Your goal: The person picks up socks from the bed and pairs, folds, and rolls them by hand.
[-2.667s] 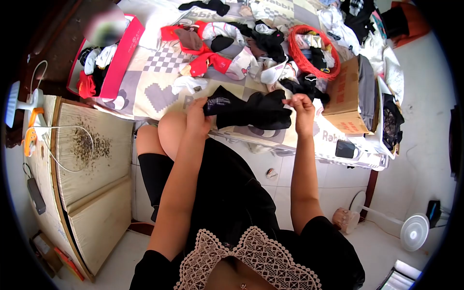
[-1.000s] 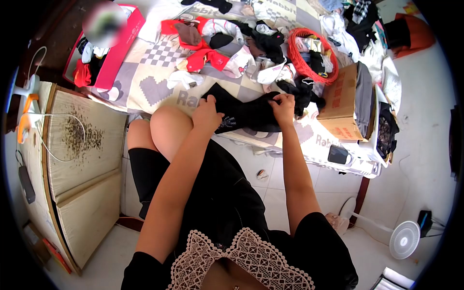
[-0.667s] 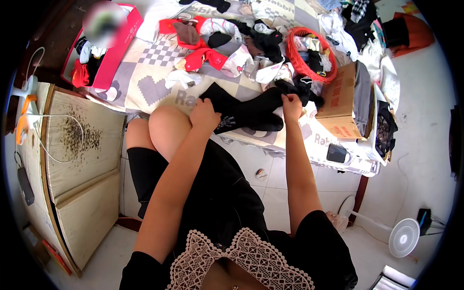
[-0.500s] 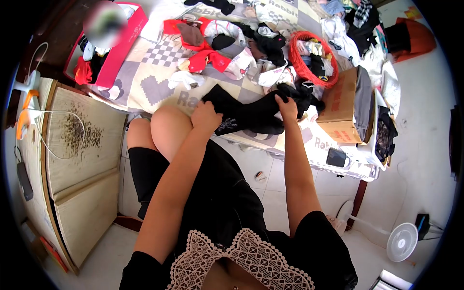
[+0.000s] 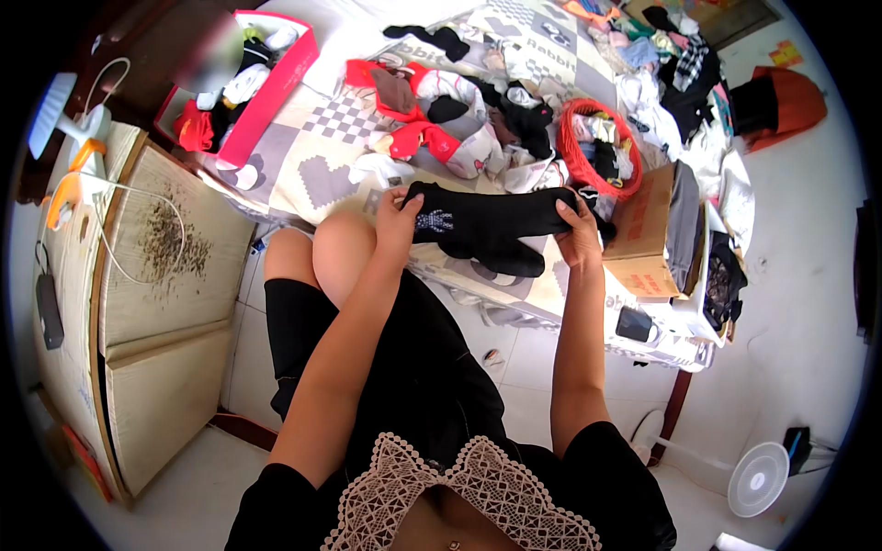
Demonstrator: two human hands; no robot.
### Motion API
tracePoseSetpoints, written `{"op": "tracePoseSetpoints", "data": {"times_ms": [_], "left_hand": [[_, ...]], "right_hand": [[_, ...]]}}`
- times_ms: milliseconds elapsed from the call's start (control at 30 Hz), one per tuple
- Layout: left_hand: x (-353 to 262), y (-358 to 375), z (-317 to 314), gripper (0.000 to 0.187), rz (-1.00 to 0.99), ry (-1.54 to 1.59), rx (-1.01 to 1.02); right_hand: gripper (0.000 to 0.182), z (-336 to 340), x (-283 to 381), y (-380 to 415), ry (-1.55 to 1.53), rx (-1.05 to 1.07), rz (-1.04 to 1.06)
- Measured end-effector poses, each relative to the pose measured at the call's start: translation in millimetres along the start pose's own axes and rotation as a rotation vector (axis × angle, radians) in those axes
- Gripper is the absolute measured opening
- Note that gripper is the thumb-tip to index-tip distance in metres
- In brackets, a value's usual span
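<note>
A pair of black socks with a pale glittery pattern at one end is stretched sideways above the bed's front edge. My left hand pinches the patterned end. The opposite end is in my right hand, thumb on top and fingers beneath. A foot-shaped part hangs down between the hands, towards the right. Just behind my left hand lies a white sock on the patterned bedsheet.
Piled red, white and black socks lie across the bed. A red basket and a cardboard box stand at right. At left are a pink-red box of clothes and a wooden cabinet. A white fan stands lower right.
Both hands have raised the black socks and pulled them straighter, with my right hand shifting further right. The view has also moved slightly.
</note>
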State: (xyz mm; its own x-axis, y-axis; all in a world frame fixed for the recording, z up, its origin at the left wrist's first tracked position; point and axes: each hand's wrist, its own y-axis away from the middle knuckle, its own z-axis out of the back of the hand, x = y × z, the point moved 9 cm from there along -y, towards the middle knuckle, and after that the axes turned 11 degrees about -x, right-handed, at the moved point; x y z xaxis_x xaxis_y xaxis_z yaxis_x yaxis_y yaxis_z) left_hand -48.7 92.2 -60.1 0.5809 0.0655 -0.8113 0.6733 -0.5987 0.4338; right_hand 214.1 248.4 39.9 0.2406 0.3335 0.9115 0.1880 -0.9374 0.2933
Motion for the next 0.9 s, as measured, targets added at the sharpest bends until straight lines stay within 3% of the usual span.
{"op": "tracePoseSetpoints", "data": {"times_ms": [100, 133, 167, 233, 300, 367, 400, 467, 500, 567, 600, 633, 733, 867, 900], "left_hand": [[-2.0, -8.3, 13.2, 0.03, -0.199, -0.001, -0.125], [-9.2, -3.8, 19.5, 0.026, -0.373, -0.169, -0.25], [-3.5, -2.0, 22.1, 0.026, -0.377, -0.158, -0.262], [-25.8, 18.6, 13.1, 0.024, -0.763, -0.785, -0.357], [21.1, 14.8, -5.9, 0.038, -0.142, -0.361, 0.144], [5.6, 70.9, -30.7, 0.063, 0.316, -0.294, 0.499], [-15.1, 81.4, -30.7, 0.063, 0.314, -0.293, 0.485], [-37.9, 120.9, -54.7, 0.078, 0.665, 0.192, 0.743], [-48.0, 120.9, -56.1, 0.082, 0.666, 0.294, 0.822], [-60.4, 108.6, -46.3, 0.079, 0.675, 0.398, 0.722], [-81.2, 106.6, -34.1, 0.066, 0.605, 0.355, 0.431], [-83.5, 103.8, -39.1, 0.053, 0.563, 0.48, 0.631], [-98.3, 108.7, -36.7, 0.038, 0.438, 0.403, 0.627], [-92.3, 95.2, -23.2, 0.042, 0.37, 0.241, 0.52], [-96.0, 97.6, -23.5, 0.042, 0.371, 0.24, 0.52]], "right_hand": [[0.054, -58.3, 29.8, 24.4, -0.035, 0.153, -0.019], [0.054, -77.0, 42.6, 32.3, 0.025, 0.176, 0.042], [0.054, -92.0, 49.9, 36.6, 0.084, 0.199, 0.103], [0.052, -116.0, 54.3, 35.9, 0.167, 0.221, 0.176], [0.05, -146.4, 64.4, 47.9, 0.362, 0.276, 0.36], [0.042, -177.6, 70.3, 76.6, 0.479, 0.333, 0.498], [0.04, -190.2, 68.6, 91.9, 0.585, 0.369, 0.578], [0.035, -213.0, 59.6, 126.6, 0.753, 0.477, 0.762], [0.033, -223.0, 51.8, 145.9, 0.815, 0.548, 0.865], [0.035, -232.8, 25.9, 174.7, 0.88, 0.679, 0.889], [0.037, -233.6, 14.6, 188.3, 0.981, 0.734, 0.936], [0.04, -233.9, 9.9, 201.5, 0.964, 0.78, 0.984], [0.046, -222.5, 0.1, 213.0, 0.974, 0.734, 1.095], [0.057, -208.6, 20.1, 206.5, 0.956, 0.571, 1.202], [0.061, -203.0, 23.7, 199.7, 0.941, 0.519, 1.143]]}}
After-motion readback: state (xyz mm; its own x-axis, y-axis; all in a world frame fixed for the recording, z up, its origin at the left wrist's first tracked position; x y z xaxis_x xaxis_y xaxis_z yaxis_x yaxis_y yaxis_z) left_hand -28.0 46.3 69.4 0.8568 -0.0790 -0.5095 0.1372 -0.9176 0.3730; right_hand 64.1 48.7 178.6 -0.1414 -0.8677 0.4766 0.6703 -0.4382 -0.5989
